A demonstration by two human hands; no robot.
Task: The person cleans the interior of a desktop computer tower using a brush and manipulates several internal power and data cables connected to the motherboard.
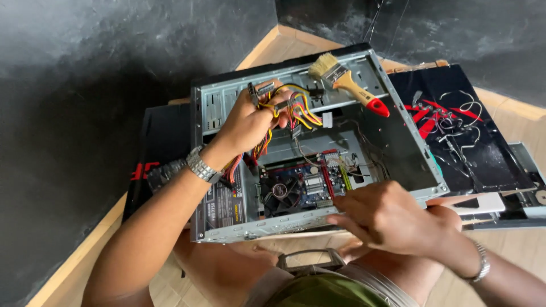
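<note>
The bundle of yellow, red and black power cables (287, 111) is sitting over the upper middle of the open computer case (227, 96), lifted clear of the case floor. The left hand (247, 122) is closing around the bundle from the left, fingers curled and pinching the connectors against the thumb, a metal watch (202, 166) showing on its wrist. Below the hand, in the lower left corner of the case, the power supply (224, 204) is lying with its label facing up. Further right, the motherboard (307, 185) with its black fan (280, 192) is lying on the floor of the case. Above it, a paintbrush (347, 82) with a wooden handle and red tip is resting on the upper rim of the case. The right hand (392, 219) is hovering over the lower right edge of the case, fingers drawn together and pointing toward the motherboard; whether they are pinching anything, I cannot tell. Right of the case, a black side panel (489, 153) is lying flat.
</note>
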